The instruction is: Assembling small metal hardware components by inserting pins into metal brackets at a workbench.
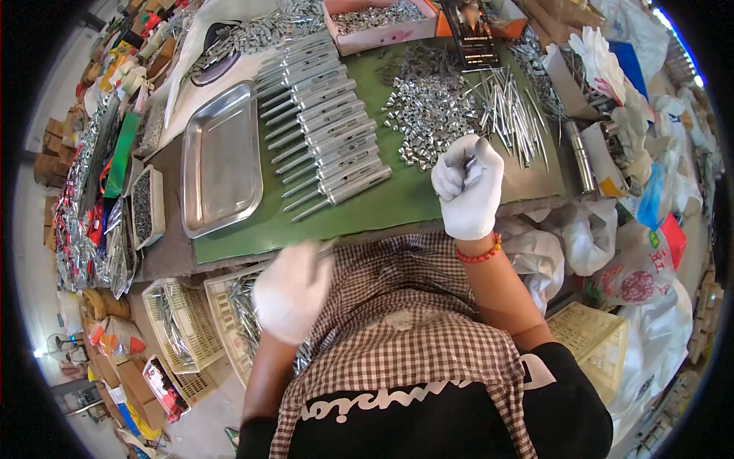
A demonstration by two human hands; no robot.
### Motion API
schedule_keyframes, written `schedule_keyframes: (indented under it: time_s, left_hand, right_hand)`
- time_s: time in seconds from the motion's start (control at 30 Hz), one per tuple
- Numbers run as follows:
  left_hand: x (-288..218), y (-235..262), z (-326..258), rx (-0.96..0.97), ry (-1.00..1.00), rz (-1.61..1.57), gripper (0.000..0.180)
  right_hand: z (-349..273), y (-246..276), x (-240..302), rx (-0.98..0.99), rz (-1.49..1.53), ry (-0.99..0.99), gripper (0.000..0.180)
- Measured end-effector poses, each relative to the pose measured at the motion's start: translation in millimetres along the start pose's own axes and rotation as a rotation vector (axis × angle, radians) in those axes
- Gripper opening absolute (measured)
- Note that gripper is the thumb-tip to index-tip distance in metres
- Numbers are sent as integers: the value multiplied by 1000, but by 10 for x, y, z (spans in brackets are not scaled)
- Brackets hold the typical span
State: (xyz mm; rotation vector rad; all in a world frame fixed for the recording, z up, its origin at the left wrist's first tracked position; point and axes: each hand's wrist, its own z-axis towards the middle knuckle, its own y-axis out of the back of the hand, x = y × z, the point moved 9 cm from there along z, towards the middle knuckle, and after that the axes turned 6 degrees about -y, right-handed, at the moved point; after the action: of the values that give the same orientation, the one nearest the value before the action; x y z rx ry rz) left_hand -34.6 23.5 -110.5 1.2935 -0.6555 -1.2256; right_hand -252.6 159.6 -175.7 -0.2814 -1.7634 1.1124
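Right hand [468, 191], white-gloved, clenched around a small metal piece [470, 162] over the green mat's [382, 206] near edge. Left hand [290, 291], blurred, gripped a thin metal rod [325, 247] above a cream crate of rods [229, 298]. Beyond: heap of small silver sleeves [432, 115], loose pins [508, 115], row of assembled bolts [325, 130], bare steel tray [222, 157], pink box of parts [378, 21]. Open mat only along the front edge.

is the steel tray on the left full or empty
Empty: the steel tray shows only bare shiny metal inside, while the finished metal parts lie in a row beside it on the green mat.
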Motion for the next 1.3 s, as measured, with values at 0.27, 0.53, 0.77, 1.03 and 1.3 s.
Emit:
schedule_keyframes:
  time_s: [0.27,0.53,0.77,1.03,1.3]
  left_hand:
    - [480,175,-458,-93,98,112,27]
    - [-424,-180,771,-154,-325,-53,25]
    - [-432,-378,905,-64,-385,62,23]
    - [-336,-150,705,-338,-479,-139,28]
    - [-875,-357,854,131,-477,-75,32]
  right_hand:
    - [24,-64,-12,-12,-106,-15,30]
    - [-20,-23,-76,-54,-353,-116,20]
    - [-66,-95,-10,67,-463,-58,29]
    - [-315,-189,158,9,-722,-128,32]
    - [-347,-117,198,-6,-914,-221,30]
